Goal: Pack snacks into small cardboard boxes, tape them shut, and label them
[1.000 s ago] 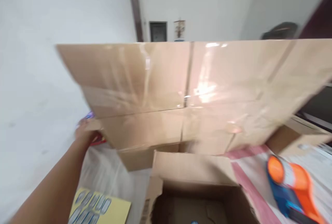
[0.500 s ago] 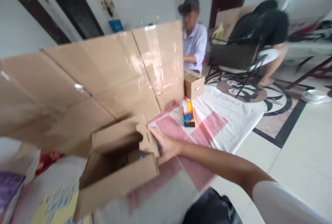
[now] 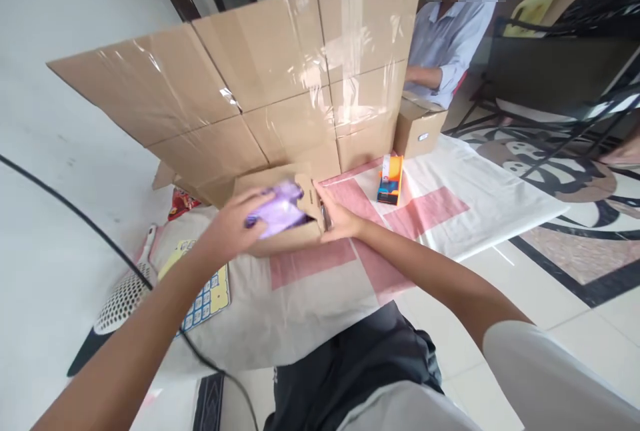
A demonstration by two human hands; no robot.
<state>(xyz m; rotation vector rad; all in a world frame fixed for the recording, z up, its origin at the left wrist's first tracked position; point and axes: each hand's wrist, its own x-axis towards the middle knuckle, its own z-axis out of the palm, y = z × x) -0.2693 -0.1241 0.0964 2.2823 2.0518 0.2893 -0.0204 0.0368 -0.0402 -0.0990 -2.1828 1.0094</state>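
Note:
My left hand (image 3: 235,224) is closed on a shiny purple packet (image 3: 281,210), blurred by motion, over the opening of a cardboard box (image 3: 295,242). What the packet contains cannot be made out. At the box's right end, my right hand (image 3: 339,215) grips the cardboard wall, thumb at the top edge and fingers along the outside. The packet and my left hand hide most of the box's inside. Right of the box, an orange and blue small box (image 3: 391,180) lies on the pink and white cloth (image 3: 310,264).
A tall taped cardboard panel (image 3: 280,71) stands behind the box. Beyond its right end sit a closed carton (image 3: 421,126) and a person in a light shirt (image 3: 445,44). At left are a red packet (image 3: 182,203), a yellow printed board (image 3: 213,294), a perforated white scoop (image 3: 125,298) and a black cable (image 3: 95,221).
My left hand has come into view with the purple packet, which lay at the far left, and is now over the box. My right hand stays on the box's end. The view has shifted left and down.

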